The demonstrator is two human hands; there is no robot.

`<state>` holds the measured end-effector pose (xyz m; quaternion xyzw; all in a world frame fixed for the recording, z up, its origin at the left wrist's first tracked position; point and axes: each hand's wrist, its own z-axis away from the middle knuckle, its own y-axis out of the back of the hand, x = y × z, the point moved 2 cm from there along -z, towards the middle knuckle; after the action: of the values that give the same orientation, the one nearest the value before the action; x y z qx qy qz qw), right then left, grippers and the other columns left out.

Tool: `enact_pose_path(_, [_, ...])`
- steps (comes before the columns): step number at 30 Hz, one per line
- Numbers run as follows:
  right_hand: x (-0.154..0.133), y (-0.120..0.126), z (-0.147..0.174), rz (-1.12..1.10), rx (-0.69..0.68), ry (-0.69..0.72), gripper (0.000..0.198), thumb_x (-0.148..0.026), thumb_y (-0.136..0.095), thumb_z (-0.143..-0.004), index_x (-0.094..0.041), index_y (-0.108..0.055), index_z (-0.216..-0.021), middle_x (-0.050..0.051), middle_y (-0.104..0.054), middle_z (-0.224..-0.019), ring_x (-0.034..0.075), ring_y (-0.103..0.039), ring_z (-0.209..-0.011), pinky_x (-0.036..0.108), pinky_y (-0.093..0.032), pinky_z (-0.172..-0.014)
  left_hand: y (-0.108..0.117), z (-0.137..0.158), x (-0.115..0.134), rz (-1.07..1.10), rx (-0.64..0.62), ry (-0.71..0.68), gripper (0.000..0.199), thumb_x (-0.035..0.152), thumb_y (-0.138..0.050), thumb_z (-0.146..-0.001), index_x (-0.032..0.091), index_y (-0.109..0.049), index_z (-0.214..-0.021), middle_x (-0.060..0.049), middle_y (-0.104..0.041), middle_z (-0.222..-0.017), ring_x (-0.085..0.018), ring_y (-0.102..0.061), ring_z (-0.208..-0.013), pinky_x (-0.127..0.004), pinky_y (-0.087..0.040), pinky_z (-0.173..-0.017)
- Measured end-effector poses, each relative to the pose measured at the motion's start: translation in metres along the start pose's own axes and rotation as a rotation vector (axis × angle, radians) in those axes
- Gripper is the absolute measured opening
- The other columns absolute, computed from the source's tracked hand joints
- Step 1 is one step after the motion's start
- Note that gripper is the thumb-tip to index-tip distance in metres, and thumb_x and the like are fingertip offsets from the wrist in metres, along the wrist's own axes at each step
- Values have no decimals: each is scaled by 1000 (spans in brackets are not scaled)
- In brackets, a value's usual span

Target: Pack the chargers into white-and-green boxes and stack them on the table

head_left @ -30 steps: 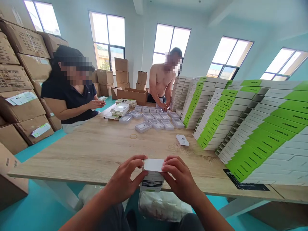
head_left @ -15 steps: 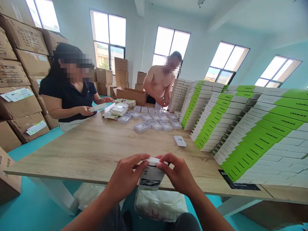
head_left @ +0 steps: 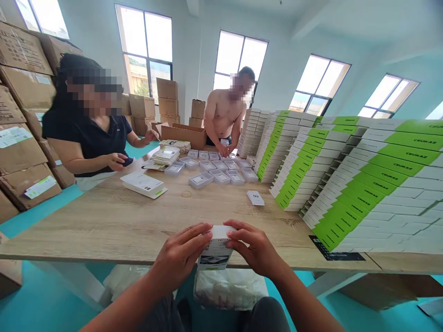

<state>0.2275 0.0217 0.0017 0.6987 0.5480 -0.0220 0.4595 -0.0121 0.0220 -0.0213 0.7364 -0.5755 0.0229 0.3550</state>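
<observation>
Just over the table's near edge, my two hands hold a small white carton (head_left: 215, 259) with dark print and a picture on its side. It stands roughly upright, its white end facing up. My left hand (head_left: 182, 249) grips the upper left edge, fingers closed against it. On the opposite upper edge, my right hand (head_left: 254, 246) presses with its fingertips. Beyond them lies a small stack of white cards (head_left: 255, 198) with a black mark on top. Below the carton, a pale plastic-wrapped bundle (head_left: 230, 289) sits under the table edge.
Tall stacks of white-and-green boxes (head_left: 375, 184) fill the table's right side. Clear plastic trays (head_left: 201, 180) spread across the far middle, near a rubber band (head_left: 186, 194). A white carton (head_left: 143, 184) lies at left. Two co-workers stand beyond; brown cartons (head_left: 26, 87) pile up left.
My fingers have shifted on the carton's upper end, the thumbs moving off its front. The left co-worker has put down a white carton on the table. The view has swung slightly right.
</observation>
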Motion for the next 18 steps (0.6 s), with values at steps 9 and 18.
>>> enact_pose_path(9, [-29, 24, 3, -38, 48, -372, 32, -42, -77, -84, -23, -62, -104, 7, -73, -114, 22, -70, -96, 34, -57, -84, -36, 10, 8, -45, 3, 213, 33, 31, -65, -95, 26, -63, -127, -7, -76, -114, -24, -74, -97, -31, -61, -83])
enact_pose_path(18, [-29, 68, -29, 359, -23, -271, 81, -43, -96, -55, -31, -63, -127, 6, -68, -121, 28, -68, -107, 38, -57, -92, -40, -78, -6, -480, 60, -567, 51, 5, -42, -97, 32, -60, -137, -2, -75, -119, -24, -67, -117, -52, -26, -123])
